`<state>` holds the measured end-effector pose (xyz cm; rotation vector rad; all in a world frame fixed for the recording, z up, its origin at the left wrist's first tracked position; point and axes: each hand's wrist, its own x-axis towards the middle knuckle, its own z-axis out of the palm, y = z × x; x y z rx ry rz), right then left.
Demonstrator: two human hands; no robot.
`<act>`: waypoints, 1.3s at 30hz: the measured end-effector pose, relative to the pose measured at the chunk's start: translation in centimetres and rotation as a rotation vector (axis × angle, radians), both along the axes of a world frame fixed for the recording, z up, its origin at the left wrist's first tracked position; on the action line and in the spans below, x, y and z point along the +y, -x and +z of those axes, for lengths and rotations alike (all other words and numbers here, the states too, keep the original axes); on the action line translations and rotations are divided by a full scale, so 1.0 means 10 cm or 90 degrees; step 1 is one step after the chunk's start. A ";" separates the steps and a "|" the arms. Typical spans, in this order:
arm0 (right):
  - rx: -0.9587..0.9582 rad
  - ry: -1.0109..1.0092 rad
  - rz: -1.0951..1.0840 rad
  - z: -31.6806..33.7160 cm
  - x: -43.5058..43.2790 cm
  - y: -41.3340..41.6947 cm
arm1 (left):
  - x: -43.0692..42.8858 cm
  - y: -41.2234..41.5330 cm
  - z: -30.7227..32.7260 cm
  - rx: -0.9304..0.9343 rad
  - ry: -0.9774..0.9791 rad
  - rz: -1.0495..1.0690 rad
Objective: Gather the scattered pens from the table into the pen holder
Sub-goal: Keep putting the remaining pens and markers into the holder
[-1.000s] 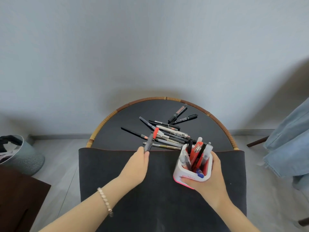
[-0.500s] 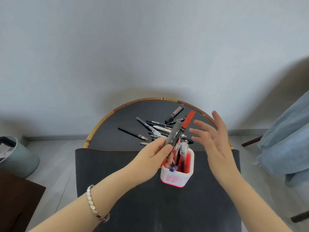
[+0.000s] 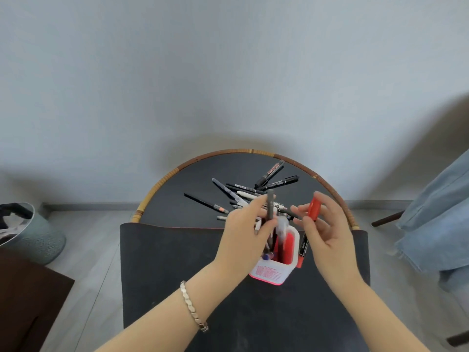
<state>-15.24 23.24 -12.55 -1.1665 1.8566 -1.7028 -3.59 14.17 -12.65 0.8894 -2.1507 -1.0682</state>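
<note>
A white and red pen holder (image 3: 272, 271) with several pens in it stands on the dark mat (image 3: 177, 262). My left hand (image 3: 243, 232) is closed around a grey pen (image 3: 270, 207), held upright with its lower end inside the holder. Just right of the holder, my right hand (image 3: 327, 229) grips a red-capped marker (image 3: 312, 209), cap up and tip down outside the holder's right wall. Behind both hands, several scattered pens (image 3: 238, 193) lie in a loose pile on the round black table (image 3: 177, 196).
The table has a woven rattan rim (image 3: 162, 180) and stands against a grey wall. A grey bin (image 3: 30, 232) sits on the floor at left, a dark wooden surface (image 3: 22, 301) below it. Blue denim cloth (image 3: 436, 214) hangs at right.
The right hand, open half a second ago, has taken the red-capped marker from the left hand's pair. The left hand has lowered the grey pen into the holder.
</note>
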 end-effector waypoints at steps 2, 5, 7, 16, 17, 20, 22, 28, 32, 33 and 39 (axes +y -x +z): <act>-0.013 0.026 -0.036 -0.03 0.00 -0.04 | -0.01 -0.06 -0.03 0.004 0.013 0.010; -0.018 0.112 -0.084 0.03 -0.02 -0.07 | -0.03 -0.11 -0.06 0.006 -0.004 0.014; -0.017 0.158 -0.088 0.08 -0.04 -0.08 | -0.04 -0.10 -0.07 -0.019 0.011 -0.005; 0.235 -0.038 -0.021 -0.42 0.00 -0.03 | -0.05 -0.15 -0.11 -0.122 -0.077 -0.184; 0.270 -0.039 -0.022 -0.46 0.04 0.00 | -0.08 -0.16 -0.13 -0.129 -0.152 -0.218; 0.211 0.013 -0.101 -0.40 0.09 0.14 | -0.18 -0.14 -0.19 -0.180 -0.198 -0.274; 0.106 -0.004 -0.179 -0.33 0.01 0.30 | -0.23 -0.10 -0.21 -0.178 -0.195 -0.290; 0.230 -0.404 -0.013 -0.64 -0.50 0.71 | -0.23 -0.13 -0.20 -0.189 -0.137 -0.243; 0.349 -0.454 0.086 -0.76 -0.77 0.71 | -0.24 -0.39 -0.09 -0.108 -0.113 -0.116; 0.376 -0.477 0.101 -0.78 -0.82 0.71 | -0.27 -0.45 -0.05 -0.091 -0.112 -0.087; 0.503 -0.577 0.161 -0.86 -0.96 0.72 | -0.38 -0.71 -0.07 -0.132 -0.153 0.002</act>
